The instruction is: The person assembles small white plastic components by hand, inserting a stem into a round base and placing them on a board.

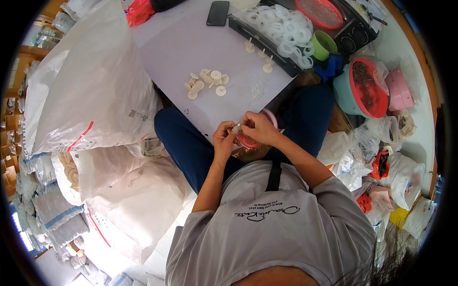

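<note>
left hand point(223, 138) + right hand point(257, 127) | pinching small white part point(236, 128) | above red bowl point(248, 141)

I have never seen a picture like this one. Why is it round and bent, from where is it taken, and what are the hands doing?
There is no machine: a camera worn on a person's head looks down, and its wide lens bends the edges. The left hand and right hand meet above the lap and pinch a small pale part, over a red round container. On the pale board ahead lie cream plastic pegs with round heads, and a black tray holds white rings. A black phone lies nearby. Large white sacks stand at the left.
</note>
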The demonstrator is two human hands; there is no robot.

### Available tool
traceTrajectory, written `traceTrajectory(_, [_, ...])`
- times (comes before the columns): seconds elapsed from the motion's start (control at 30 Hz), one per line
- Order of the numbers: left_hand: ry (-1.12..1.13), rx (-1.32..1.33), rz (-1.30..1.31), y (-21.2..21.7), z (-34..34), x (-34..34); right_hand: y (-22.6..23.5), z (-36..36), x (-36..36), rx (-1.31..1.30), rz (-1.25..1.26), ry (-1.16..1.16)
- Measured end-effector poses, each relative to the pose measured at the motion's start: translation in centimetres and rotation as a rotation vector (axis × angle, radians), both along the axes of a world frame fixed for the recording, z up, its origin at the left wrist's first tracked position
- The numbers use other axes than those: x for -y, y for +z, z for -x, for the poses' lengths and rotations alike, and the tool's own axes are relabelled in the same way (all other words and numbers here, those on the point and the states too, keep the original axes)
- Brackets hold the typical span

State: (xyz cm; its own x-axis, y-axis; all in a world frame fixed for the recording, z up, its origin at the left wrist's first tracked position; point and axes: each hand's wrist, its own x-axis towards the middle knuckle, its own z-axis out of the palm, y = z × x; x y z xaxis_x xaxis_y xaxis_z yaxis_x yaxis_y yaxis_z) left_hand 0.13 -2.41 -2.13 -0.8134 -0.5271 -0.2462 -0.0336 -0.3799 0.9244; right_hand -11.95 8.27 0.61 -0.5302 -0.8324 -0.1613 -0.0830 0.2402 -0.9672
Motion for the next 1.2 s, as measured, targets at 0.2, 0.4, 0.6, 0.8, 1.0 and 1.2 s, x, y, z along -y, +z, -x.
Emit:
traceTrajectory(0.2, [-0.039, -0.017, 0.077, 0.8, -0.2, 0.1, 0.3, -0.4, -0.1, 0.17, -0.003, 0.004])
traceTrajectory(0.4, [-0.07, -0.034, 0.11, 0.6, -0.4, 0.4, 0.1, -0.7, -0.3, 0.296, 0.066, -0.007])
traceTrajectory(0.6, [-0.106, -0.034, 0.125, 1.0, -0.8, 0.6, -0.2, -1.1, -0.5, 0.298, 0.088, -0.017])
traceTrajectory(0.8, [-0.232, 0.096, 0.12, 1.0, -1.4, 1.9, -0.2, -1.1, -0.8, 0.447, 0.099, 0.069])
traceTrajectory(1.0, [-0.248, -0.008, -0.157, 0.7, -2.2, 1.9, 0.6, -0.7, -1.0, 0.636, 0.069, 0.196])
traceTrajectory(1.2, [-0.041, -0.052, -0.283, 2.8, -1.0, -0.3, -0.4, -1.6, -1.0, 0.713, 0.065, 0.028])
